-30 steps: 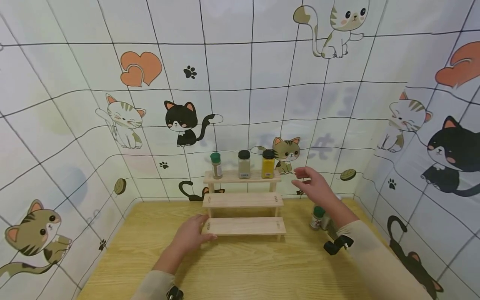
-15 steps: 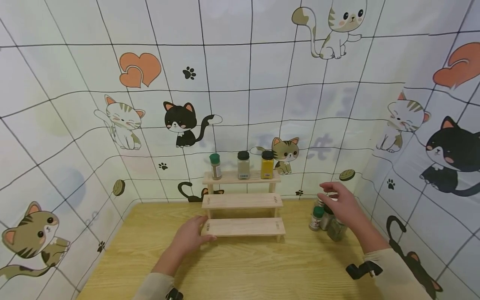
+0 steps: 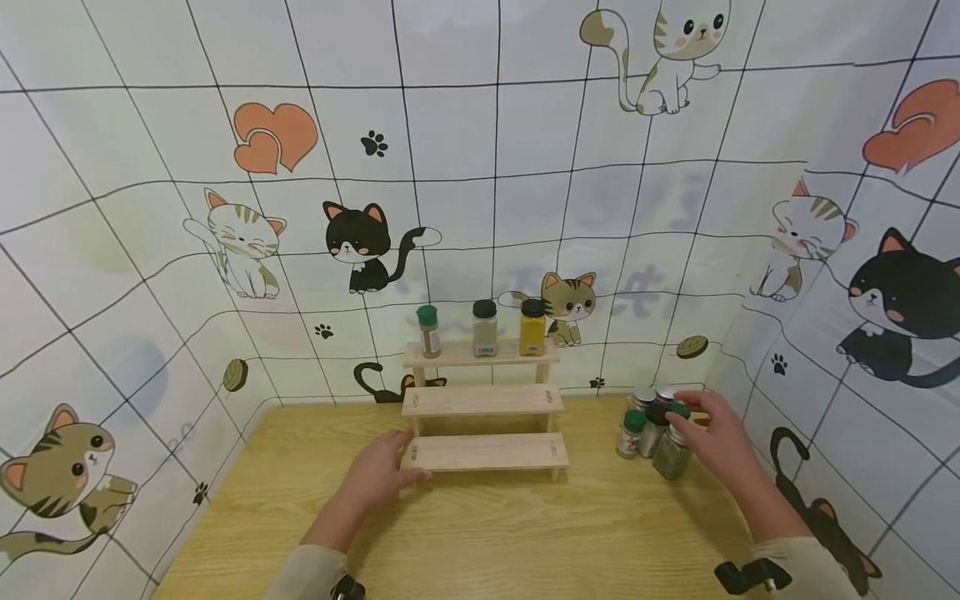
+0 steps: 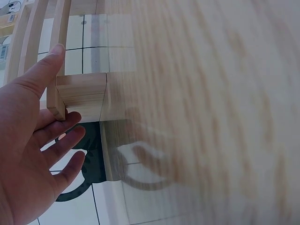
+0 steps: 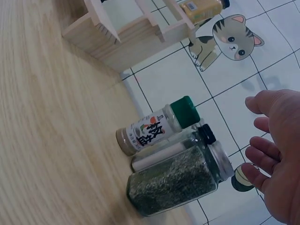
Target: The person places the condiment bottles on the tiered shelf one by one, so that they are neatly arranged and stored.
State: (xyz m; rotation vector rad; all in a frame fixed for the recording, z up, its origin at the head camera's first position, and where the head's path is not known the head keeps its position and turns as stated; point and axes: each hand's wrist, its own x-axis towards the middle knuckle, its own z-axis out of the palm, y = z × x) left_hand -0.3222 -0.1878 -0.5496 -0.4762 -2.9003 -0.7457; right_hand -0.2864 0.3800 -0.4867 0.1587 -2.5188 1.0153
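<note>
My left hand (image 3: 377,467) holds the left end of a three-step wooden rack (image 3: 487,452). In the left wrist view, the thumb lies over the lowest board (image 4: 57,101) and fingertips show at its other side. My right hand (image 3: 716,437) hovers by the group of spice jars on the right, fingers loosely bent with nothing in them. Nearest to it is a square jar of dried green herbs (image 5: 173,180) with a silvery lid. Beside that stand a green-capped shaker (image 5: 150,131) and a black-capped jar (image 3: 654,429); other lids behind are partly hidden.
On the top step stand a green-capped shaker (image 3: 429,332), a black-capped jar of pale powder (image 3: 484,329) and a yellow jar (image 3: 532,329). A cat-printed sheet (image 3: 457,125) encloses the wooden table (image 3: 480,542) at the back and sides.
My right hand has moved from beside the top step rightward and down to the jar group, where more lids now show. The left hand keeps its place on the rack.
</note>
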